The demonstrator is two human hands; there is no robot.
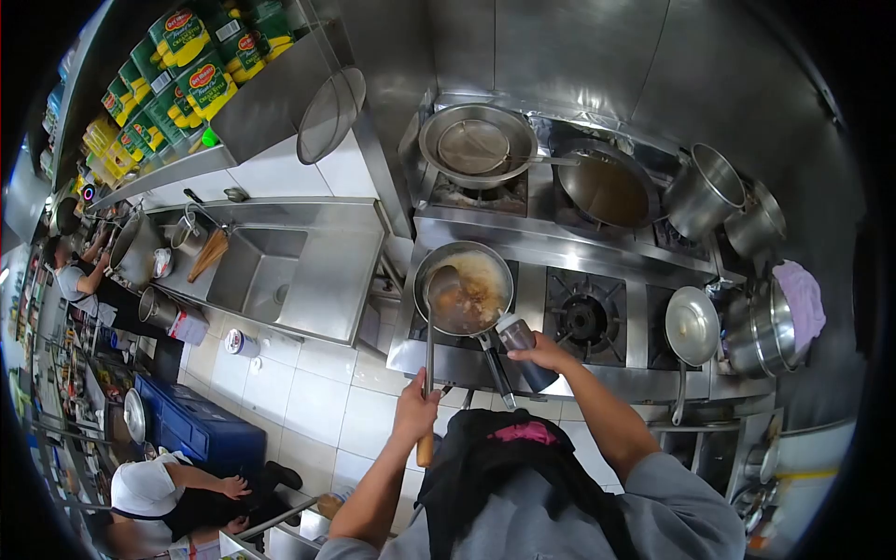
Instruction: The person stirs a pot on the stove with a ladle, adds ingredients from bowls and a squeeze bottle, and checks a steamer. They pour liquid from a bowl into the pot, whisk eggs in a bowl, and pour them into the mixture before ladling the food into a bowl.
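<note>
My left hand [416, 408] is closed round the long handle of a ladle [444, 281], whose bowl rests in the left part of a frying pan. That pan [463, 287] sits on the front left burner and holds brownish food in pale, bubbling liquid. A squeeze bottle [528, 353] with dark contents and a pale top is gripped in my right hand [536, 351]. The bottle tilts, its top at the pan's lower right rim. Below the rim, the pan's black handle [497, 371] points toward me, with neither hand on it.
Behind stand a bowl with a strainer [474, 147], a wok of brown liquid [607, 189] and tall pots [704, 193]. A small pan [692, 327] is at right. To the left are a sink [264, 273], a blue chest [201, 427] and two people [149, 487].
</note>
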